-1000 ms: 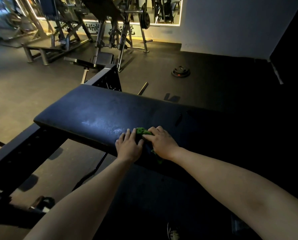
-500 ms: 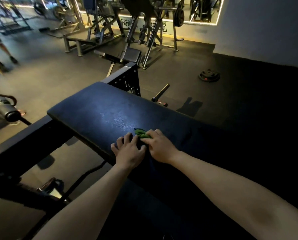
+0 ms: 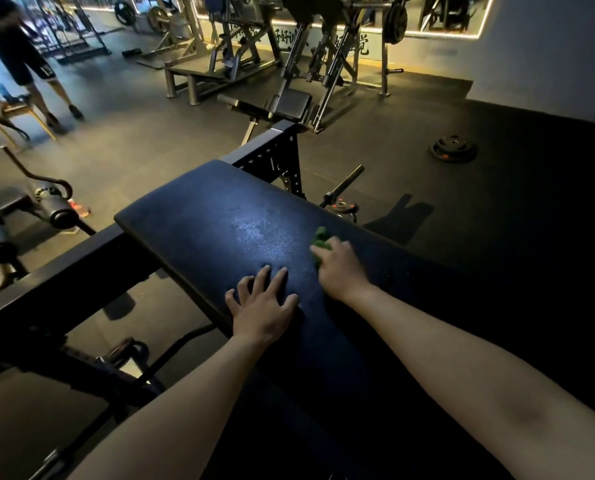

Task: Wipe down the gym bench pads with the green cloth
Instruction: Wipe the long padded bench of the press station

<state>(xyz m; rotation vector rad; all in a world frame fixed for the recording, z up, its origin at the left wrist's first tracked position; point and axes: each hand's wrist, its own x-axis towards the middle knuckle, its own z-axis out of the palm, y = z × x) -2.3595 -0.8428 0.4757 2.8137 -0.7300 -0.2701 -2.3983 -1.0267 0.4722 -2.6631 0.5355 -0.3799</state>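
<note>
Green cloth point(image 3: 321, 241), black pad point(image 3: 199, 220)

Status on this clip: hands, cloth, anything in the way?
Left hand flat on bench pad, fingers spread. Right hand holds green cloth against pad. Weight plate lies beyond, off the pad.

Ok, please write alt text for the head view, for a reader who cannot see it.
A person's right hand holds a green cloth against a dark bench pad, while the left hand rests beside it, fingers spread. Gym machines and a weight plate are on the floor behind.
</note>
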